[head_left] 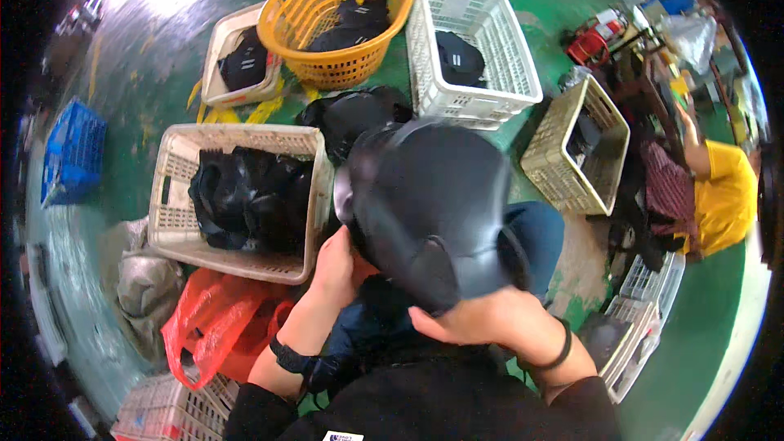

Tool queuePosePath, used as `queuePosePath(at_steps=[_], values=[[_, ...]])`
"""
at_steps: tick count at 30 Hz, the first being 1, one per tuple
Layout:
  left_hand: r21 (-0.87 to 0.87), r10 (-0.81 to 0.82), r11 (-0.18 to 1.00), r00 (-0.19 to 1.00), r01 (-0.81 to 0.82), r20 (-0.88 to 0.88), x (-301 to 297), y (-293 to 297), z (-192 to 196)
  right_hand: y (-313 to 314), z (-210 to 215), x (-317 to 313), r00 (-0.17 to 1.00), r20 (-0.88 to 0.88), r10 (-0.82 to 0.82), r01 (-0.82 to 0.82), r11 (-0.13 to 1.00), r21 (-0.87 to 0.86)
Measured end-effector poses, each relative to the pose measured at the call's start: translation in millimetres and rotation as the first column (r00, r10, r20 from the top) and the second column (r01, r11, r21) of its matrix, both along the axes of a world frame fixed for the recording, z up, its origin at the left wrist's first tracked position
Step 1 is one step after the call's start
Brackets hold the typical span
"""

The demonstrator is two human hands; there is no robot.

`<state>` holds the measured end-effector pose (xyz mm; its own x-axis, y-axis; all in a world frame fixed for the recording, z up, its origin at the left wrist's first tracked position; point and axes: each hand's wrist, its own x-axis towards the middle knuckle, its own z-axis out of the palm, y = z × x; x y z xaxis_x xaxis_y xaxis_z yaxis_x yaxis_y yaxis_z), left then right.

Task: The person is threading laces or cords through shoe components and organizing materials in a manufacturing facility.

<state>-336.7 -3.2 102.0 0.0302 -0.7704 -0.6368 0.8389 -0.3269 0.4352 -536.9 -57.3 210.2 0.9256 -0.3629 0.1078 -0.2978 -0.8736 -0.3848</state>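
I hold a large rounded black moulded piece (429,196), like a helmet shell, close under the camera with both hands. My left hand (336,265) grips its lower left edge from beneath. My right hand (482,314) clasps its lower right rim, fingers curled around the edge. A black band sits on each wrist. Behind the shell, another black piece (351,114) lies on the green floor.
A beige crate (175,196) of black parts stands left; an orange round basket (343,65), a white basket (506,57) and a small beige crate (216,57) lie beyond. Another beige crate (563,155) sits right. A red plastic bag (212,322) lies lower left. A person in yellow (723,196) sits far right.
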Motion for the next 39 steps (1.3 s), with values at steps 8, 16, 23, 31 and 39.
queuePosePath(at_steps=[8, 16, 23, 31, 39], values=[[-0.56, 0.56, 0.802, 0.064, 0.208, 0.826, 53.9, -0.5, 44.1, -10.1, 0.8, 39.4, 0.888, -0.446, 0.111, 0.084, 0.915, 0.395], [-0.229, 0.415, 0.196, 0.131, 0.954, 0.9, 9.5, -76.3, 63.4, 12.9, -16.7, 28.8, 0.996, -0.065, -0.061, 0.066, 0.996, 0.068], [-0.377, 0.564, 0.521, 0.022, 0.766, 0.825, -14.1, -74.5, 25.4, 12.2, -30.4, -5.2, 0.946, 0.134, -0.296, 0.292, 0.955, 0.051], [-0.532, 0.509, 0.675, 0.201, 0.511, 0.837, -76.9, -114.3, 32.3, -9.2, -0.1, -48.8, 0.881, 0.182, -0.436, 0.452, 0.89, -0.058], [-0.281, 0.447, 0.599, -0.023, 0.75, 0.894, -67.8, -76.1, 49.9, 40.5, -31.8, -51.5, 0.87, 0.071, -0.488, 0.482, 0.872, 0.084]])
